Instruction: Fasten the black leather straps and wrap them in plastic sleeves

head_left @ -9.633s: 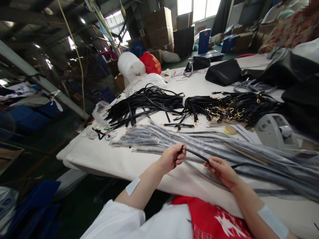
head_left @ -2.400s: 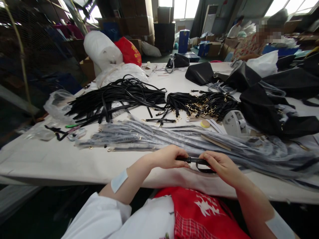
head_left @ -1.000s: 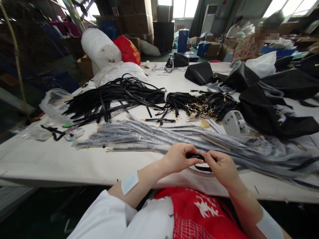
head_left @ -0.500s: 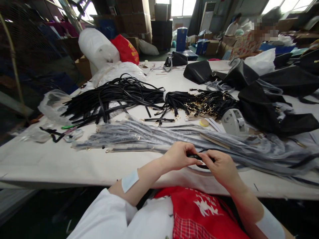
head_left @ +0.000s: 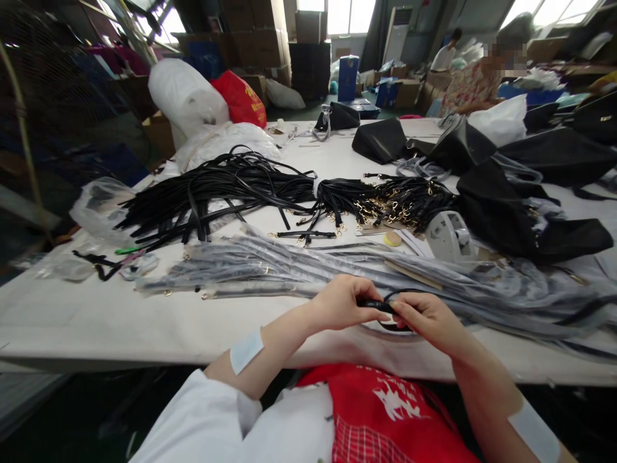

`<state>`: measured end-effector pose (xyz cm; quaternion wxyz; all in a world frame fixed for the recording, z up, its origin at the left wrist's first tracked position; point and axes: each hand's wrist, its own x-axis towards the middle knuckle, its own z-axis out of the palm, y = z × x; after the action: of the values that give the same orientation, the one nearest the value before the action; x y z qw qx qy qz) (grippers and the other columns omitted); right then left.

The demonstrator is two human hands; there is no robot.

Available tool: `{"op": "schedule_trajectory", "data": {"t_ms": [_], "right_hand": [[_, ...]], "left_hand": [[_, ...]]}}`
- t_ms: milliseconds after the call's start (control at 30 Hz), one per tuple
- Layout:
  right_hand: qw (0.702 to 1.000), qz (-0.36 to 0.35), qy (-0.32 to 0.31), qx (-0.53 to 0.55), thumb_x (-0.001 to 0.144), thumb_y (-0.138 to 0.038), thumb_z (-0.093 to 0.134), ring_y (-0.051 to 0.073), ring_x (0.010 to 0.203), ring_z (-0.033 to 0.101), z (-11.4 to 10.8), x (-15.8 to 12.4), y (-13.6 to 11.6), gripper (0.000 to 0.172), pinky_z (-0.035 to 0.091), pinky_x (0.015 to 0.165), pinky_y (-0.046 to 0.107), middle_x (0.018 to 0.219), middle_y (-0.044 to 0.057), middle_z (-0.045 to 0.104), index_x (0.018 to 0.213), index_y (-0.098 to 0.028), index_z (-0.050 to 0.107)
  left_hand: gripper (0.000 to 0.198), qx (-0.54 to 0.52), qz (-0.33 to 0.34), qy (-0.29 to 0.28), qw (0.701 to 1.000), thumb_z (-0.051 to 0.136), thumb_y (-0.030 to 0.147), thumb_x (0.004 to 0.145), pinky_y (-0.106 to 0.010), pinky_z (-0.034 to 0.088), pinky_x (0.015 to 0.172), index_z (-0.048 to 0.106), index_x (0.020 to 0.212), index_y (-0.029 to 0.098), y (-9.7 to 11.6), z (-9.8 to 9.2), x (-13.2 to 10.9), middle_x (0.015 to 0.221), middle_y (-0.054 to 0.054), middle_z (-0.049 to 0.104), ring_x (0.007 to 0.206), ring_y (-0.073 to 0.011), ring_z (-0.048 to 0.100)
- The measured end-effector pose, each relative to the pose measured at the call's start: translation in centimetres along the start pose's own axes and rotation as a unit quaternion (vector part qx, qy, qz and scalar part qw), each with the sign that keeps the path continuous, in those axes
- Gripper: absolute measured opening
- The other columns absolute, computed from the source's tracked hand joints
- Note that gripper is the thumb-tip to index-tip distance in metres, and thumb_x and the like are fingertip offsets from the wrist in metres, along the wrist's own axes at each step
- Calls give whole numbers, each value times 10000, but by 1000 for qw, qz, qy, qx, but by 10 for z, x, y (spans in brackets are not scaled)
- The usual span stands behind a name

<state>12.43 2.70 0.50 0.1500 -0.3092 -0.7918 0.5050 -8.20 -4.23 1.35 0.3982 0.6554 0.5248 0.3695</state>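
Note:
Between my two hands is a black strap (head_left: 378, 305), bent into a loop that hangs just below the fingers. My left hand (head_left: 343, 301) pinches it between thumb and fingers. On the other side my right hand (head_left: 427, 316) grips the same strap with thumb and forefinger, a short way to the right. Any buckle or clasp on this piece is too small to make out. Just beyond the hands lie long straps in clear plastic sleeves (head_left: 289, 260), spread across the table.
A tied bundle of black straps (head_left: 250, 186) with gold clasps lies farther back on the white table (head_left: 144, 328). A white tape dispenser (head_left: 448, 235) stands to its right, near black bags (head_left: 511, 212). A person (head_left: 475, 83) works at the far right.
My right hand has drawn slightly right, apart from the left, so more of the black strap shows between them. The whole view has shifted a little.

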Motion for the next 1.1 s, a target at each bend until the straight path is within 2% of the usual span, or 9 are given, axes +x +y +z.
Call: {"op": "schedule_trajectory", "data": {"t_ms": [200, 367, 433, 667, 767, 833, 900, 1000, 1100], "right_hand": [[1000, 8, -12, -13, 925, -536, 503, 118, 539, 488, 10, 3, 3, 485, 350, 513, 225, 565, 1, 564, 618, -168, 579], [994, 43, -92, 51, 922, -615, 443, 97, 444, 400, 3, 1, 15, 509, 304, 449, 223, 532, -27, 491, 720, -171, 587], [992, 45, -110, 32, 910, -630, 449, 101, 447, 405, 3, 2, 21, 522, 306, 453, 226, 529, -24, 482, 698, -171, 581], [990, 9, -135, -25, 927, -580, 445, 122, 509, 449, 23, 5, 18, 499, 336, 493, 234, 548, -10, 501, 635, -184, 526], [990, -5, -139, -21, 921, -516, 489, 128, 526, 489, 20, 4, 9, 393, 371, 509, 229, 597, -8, 555, 735, -185, 590], [992, -28, -112, -57, 884, -450, 567, 146, 607, 535, 11, 3, 5, 286, 394, 558, 230, 670, 1, 604, 777, -191, 621], [990, -39, -74, -115, 853, -410, 614, 160, 669, 551, 1, 4, 5, 238, 393, 595, 235, 703, 4, 627, 757, -193, 632], [984, -24, -37, -172, 852, -404, 613, 164, 676, 558, -11, 7, 14, 239, 386, 612, 246, 696, 4, 646, 751, -191, 653], [981, -7, -22, -191, 849, -388, 610, 166, 672, 574, -14, 11, 28, 224, 384, 611, 251, 717, 10, 684, 780, -190, 688]], "left_hand": [[229, 73, 20, -11, 997, 787, 355, 738, -174, 373, 580, 754, 849, 157, 2, 7, -1, 755, -4, 727, 662, -95, 596], [318, 92, 19, -38, 995, 757, 440, 765, -166, 384, 567, 739, 922, 164, 5, -10, -5, 721, 7, 705, 632, -86, 583], [335, 107, 38, -43, 993, 763, 443, 759, -165, 406, 594, 732, 932, 158, 4, -12, -8, 772, -6, 718, 669, -93, 603], [273, 160, 71, -66, 982, 738, 329, 792, -168, 439, 651, 709, 994, 148, -6, 1, -17, 905, -40, 742, 754, -113, 633], [206, 174, 72, -24, 982, 660, 372, 852, -175, 406, 604, 696, 851, 169, 6, -21, -31, 769, -6, 707, 654, -93, 585], [389, 211, 47, 38, 976, 506, 389, 939, -193, 351, 546, 614, 642, 163, 13, -47, -45, 574, 11, 594, 548, -84, 503], [496, 258, 13, 137, 956, 386, 358, 980, -213, 295, 514, 501, 538, 163, 13, -76, -60, 476, 29, 454, 483, -79, 408], [499, 335, -30, 230, 913, 421, 394, 955, -232, 262, 516, 424, 511, 168, -1, -114, -83, 474, 38, 388, 479, -82, 362], [489, 388, -71, 262, 881, 433, 439, 928, -242, 262, 522, 438, 515, 176, -21, -140, -104, 483, 29, 411, 490, -99, 374]]}}
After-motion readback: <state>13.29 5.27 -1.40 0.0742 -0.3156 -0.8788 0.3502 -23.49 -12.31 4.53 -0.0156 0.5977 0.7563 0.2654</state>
